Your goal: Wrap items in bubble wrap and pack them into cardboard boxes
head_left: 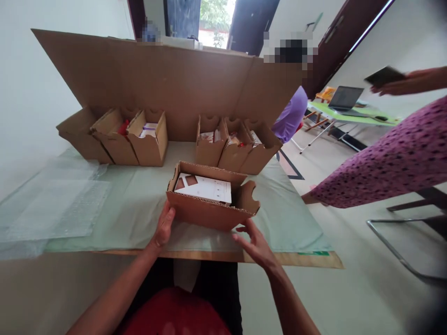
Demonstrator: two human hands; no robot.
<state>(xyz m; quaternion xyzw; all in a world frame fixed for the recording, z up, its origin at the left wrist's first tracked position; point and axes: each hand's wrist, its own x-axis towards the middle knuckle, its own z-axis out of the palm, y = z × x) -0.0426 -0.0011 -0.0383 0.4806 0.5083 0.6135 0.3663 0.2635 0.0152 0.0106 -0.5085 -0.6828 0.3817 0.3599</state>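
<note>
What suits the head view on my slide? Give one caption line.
Left hand and right hand flank an open cardboard box with a white pack inside; six more boxes stand behind.

Your left hand (164, 229) touches the front cardboard box (206, 211) at its left end, fingers (170, 217) upward; your right hand (257, 245) curves loosely by its lower right corner.

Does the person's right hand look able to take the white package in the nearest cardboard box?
Probably yes: the nearest cardboard box is open on top and nothing covers the white package, though the right hand must rise over the near wall.
</note>
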